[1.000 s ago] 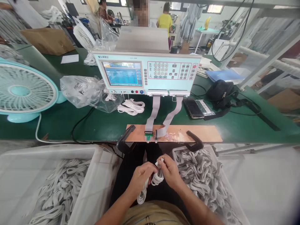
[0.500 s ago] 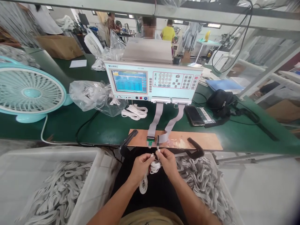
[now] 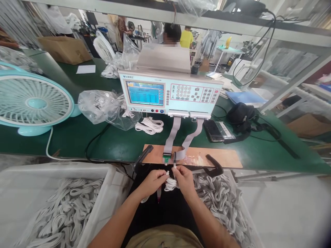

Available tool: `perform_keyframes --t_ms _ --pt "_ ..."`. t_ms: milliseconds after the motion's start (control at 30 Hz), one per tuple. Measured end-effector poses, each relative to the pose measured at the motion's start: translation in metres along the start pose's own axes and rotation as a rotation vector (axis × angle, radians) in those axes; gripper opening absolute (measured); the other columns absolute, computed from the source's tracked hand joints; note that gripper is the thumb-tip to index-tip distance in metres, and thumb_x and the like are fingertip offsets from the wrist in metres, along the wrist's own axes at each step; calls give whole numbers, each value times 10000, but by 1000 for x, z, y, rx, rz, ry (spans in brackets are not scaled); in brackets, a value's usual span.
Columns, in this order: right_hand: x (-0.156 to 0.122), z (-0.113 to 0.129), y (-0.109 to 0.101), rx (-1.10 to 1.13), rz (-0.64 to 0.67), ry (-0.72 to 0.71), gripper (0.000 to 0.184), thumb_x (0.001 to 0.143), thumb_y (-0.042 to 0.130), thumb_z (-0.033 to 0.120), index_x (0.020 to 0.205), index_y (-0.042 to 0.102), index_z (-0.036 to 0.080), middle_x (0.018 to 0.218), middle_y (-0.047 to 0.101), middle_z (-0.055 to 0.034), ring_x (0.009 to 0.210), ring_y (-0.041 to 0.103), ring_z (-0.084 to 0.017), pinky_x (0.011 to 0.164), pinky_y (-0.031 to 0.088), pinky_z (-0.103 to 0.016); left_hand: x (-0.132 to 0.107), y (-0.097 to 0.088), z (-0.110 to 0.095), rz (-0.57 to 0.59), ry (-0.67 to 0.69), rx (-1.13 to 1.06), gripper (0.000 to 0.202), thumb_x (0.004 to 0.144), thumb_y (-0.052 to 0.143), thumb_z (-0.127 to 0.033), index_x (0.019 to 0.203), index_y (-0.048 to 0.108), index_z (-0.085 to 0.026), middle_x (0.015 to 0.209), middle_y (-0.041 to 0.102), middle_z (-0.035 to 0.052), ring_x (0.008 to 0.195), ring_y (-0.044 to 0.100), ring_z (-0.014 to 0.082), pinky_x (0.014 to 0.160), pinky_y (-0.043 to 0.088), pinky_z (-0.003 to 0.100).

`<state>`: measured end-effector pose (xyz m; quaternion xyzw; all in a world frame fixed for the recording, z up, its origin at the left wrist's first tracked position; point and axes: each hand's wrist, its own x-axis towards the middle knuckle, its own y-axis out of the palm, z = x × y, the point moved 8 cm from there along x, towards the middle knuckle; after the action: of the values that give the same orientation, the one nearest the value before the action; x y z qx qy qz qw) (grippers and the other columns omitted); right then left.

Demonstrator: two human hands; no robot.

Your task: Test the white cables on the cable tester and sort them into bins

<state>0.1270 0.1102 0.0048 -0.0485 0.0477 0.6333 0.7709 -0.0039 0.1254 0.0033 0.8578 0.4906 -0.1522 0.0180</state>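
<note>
A coiled white cable (image 3: 170,184) hangs between my two hands, just below the bench edge. My left hand (image 3: 154,182) is closed, pinching one end of it by its white plug (image 3: 167,173), which points up near the small green circuit board (image 3: 166,159). With closed fingers, my right hand (image 3: 184,178) grips the cable's other end right below the upright dark connector (image 3: 174,157); whether the two are fully mated is hidden by my fingertips. Part of another white cable loop (image 3: 144,199) shows beneath my left wrist.
A tester (image 3: 193,94) with a lit screen stands behind, its grey ribbon cables (image 3: 172,136) running to a clamped wooden board (image 3: 219,157). Bins of cables flank me, left (image 3: 69,206) and right (image 3: 219,196). A fan (image 3: 36,102), bagged cables (image 3: 98,105) and a phone (image 3: 214,131) lie on the bench.
The cable loop that dangled under my left hand has swung left and is mostly hidden behind my wrist. My right hand stays at the connector. The view has tilted slightly.
</note>
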Motion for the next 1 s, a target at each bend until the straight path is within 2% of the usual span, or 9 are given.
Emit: perform_keyframes --t_ms 67,133,300,500,700,1000 --pt "-1 7 0 -73 5 -67 278 776 573 413 667 588 158 559 468 28 530 394 -117 512 332 -230 2 0 0 -10 27 16 342 787 519 -402 542 478 -167 456 426 -58 436 382 86 427 264 193" --pt "-2 8 1 -78 16 -72 278 785 566 409 672 590 156 568 467 27 539 395 -118 521 333 -231 3 0 1 -19 45 16 337 800 503 -388 547 466 -168 468 418 -59 451 381 87 445 273 192" --pt "0 -6 5 108 13 81 297 743 609 436 653 591 154 527 438 41 477 336 -95 480 292 -226 2 -1 -1 -37 54 -58 323 789 515 -386 556 485 -164 500 402 -57 469 377 88 464 293 190" --pt "4 -13 7 249 -41 166 309 662 676 447 609 614 148 512 484 23 474 367 -100 492 311 -233 5 -5 -2 -90 19 -169 307 757 532 -391 591 587 -138 731 561 15 489 413 83 441 316 190" --pt "3 -7 6 231 -32 143 284 678 688 420 619 637 147 523 496 26 490 364 -93 506 304 -222 9 -12 5 -258 68 -202 287 729 565 -338 518 567 -144 536 478 -18 522 418 104 503 334 201" --pt "3 -5 8 273 32 105 249 736 669 393 695 676 147 618 569 -5 582 442 -121 578 352 -234 3 -2 15 -375 25 -543 264 715 620 -348 579 570 -127 526 461 -33 486 412 82 488 334 201"
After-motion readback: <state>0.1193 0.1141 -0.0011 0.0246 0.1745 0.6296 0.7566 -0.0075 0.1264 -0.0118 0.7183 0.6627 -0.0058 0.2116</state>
